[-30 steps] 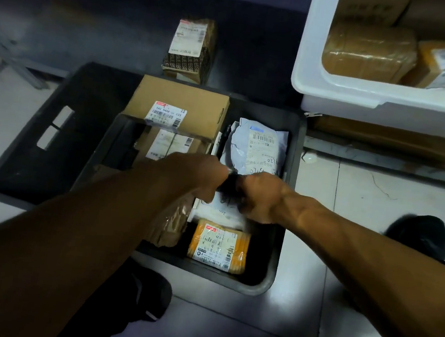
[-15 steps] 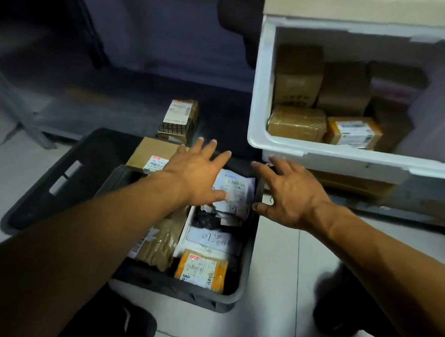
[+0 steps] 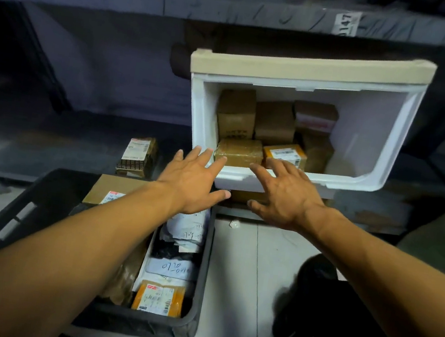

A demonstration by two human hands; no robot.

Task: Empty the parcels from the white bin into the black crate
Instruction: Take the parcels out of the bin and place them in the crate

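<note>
The white bin (image 3: 356,184) sits on a low shelf, its open side facing me, with several brown and yellow parcels inside. A tape-wrapped brown parcel (image 3: 239,151) and a yellow labelled parcel (image 3: 284,154) lie at its front lip. My left hand (image 3: 193,183) and my right hand (image 3: 283,195) reach toward that lip with fingers spread, holding nothing. The black crate (image 3: 37,216) stands on the floor below my arms, holding a cardboard box (image 3: 111,190), white mailers (image 3: 175,269) and a yellow parcel (image 3: 158,298).
A small labelled box (image 3: 137,156) lies on the lower shelf left of the bin. A dark shelf board (image 3: 238,7) runs above the bin. A black shoe (image 3: 302,302) is on the pale tiled floor, right of the crate.
Both hands left the crate, opened, and moved up and forward to the white bin's front lip. The view tilted up, showing the whole bin.
</note>
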